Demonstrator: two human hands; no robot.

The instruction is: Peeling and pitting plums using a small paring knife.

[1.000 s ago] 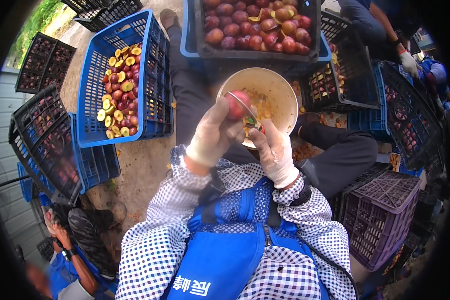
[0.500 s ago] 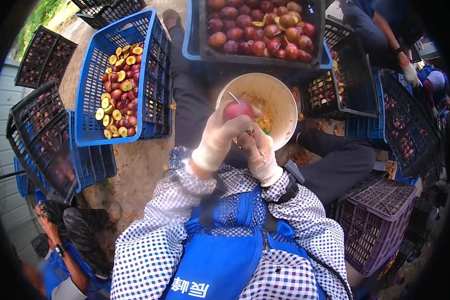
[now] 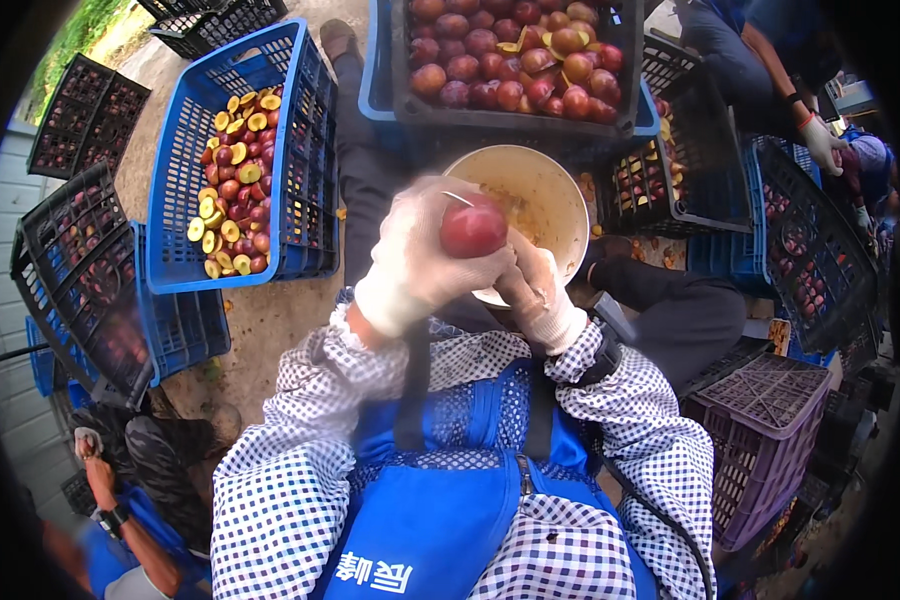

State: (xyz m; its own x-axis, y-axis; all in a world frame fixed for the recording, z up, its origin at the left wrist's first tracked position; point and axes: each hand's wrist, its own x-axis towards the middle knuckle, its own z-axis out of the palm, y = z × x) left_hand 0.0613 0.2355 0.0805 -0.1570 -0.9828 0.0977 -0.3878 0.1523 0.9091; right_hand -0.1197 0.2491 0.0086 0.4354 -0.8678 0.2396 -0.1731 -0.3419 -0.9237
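A whole red plum (image 3: 475, 230) is gripped in my gloved left hand (image 3: 407, 255), its fingers wrapped round it. My gloved right hand (image 3: 543, 295) is closed and pressed close against the left fingers below the plum. A thin metal knife blade (image 3: 457, 198) shows at the plum's upper left edge; its handle is hidden in my right hand. Both hands are above the near left rim of a cream bucket (image 3: 567, 205), which has wet yellowish scraps inside.
Whole plums fill a black crate (image 3: 515, 118) just beyond the bucket. A blue crate (image 3: 295, 150) of halved plums stands at left. Black crates (image 3: 720, 165) with fruit and a purple crate (image 3: 760, 400) stand at right. Co-workers sit at lower left and upper right.
Both hands have come nearer to me, and my left hand has turned with the plum, showing more of its red side. The green bit seen by my right fingers is now hidden.
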